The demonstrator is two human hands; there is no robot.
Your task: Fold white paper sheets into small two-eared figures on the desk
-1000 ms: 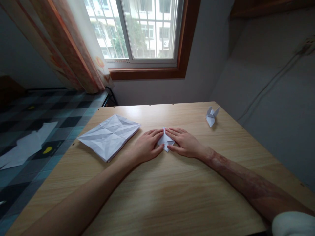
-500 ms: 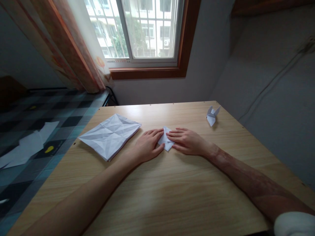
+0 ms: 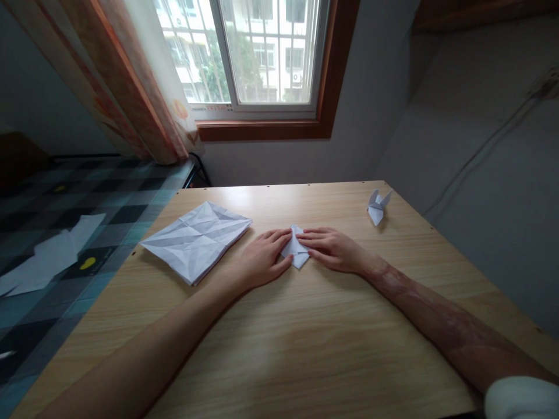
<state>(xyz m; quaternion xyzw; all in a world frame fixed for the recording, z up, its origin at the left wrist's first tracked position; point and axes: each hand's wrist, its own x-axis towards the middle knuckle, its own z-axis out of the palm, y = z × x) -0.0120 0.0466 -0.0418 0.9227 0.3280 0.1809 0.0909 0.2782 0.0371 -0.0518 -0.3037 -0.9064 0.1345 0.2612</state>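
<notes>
A small white folded paper (image 3: 296, 245) lies on the wooden table between my two hands, with a pointed end toward me. My left hand (image 3: 267, 256) rests on its left side, fingers stretched out and the thumb apart, their tips touching the paper. From the other side my right hand (image 3: 329, 249) lays its extended fingers flat over the paper's right part, and the thumb touches lower down. The fingertips cover parts of both side edges. Neither hand is wrapped round the paper.
Creased white paper sheets (image 3: 198, 238) lie stacked at the table's left. A folded paper figure (image 3: 378, 207) with two upright points stands near the far right corner. More white paper (image 3: 56, 253) lies on the checked bed (image 3: 126, 186). The wooden table (image 3: 279, 343) reaches toward the window wall.
My right fingers, the thumb included, have shifted slightly over the paper, and more of its lower right part shows. My left hand stays nearly the same on the paper.
</notes>
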